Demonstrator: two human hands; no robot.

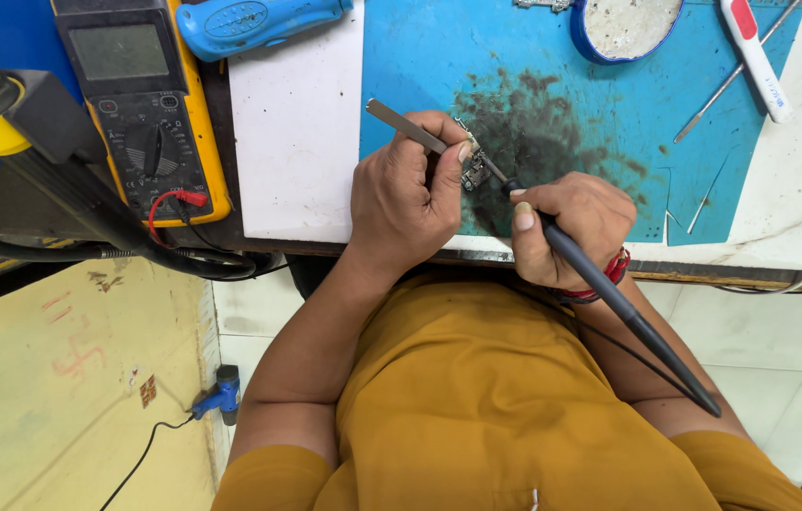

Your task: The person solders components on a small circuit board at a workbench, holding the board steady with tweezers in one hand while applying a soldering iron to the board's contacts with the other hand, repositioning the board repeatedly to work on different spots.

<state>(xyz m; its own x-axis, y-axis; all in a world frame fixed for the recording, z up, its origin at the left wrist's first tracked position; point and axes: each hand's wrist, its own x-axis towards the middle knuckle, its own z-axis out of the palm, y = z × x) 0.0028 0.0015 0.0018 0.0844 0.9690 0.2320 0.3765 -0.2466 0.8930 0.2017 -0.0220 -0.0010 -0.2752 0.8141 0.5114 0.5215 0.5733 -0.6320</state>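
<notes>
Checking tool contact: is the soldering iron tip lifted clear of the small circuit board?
No: the black soldering iron in the right hand has its tip on the small metallic circuit board.

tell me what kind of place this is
Probably a small electronics repair bench: a soldering iron in the right hand, tweezers in the left hand, and a yellow digital multimeter beside them.

The person wears a mustard-yellow short-sleeved shirt (477,397) and red thread bangles (617,270) around the right wrist.
</notes>
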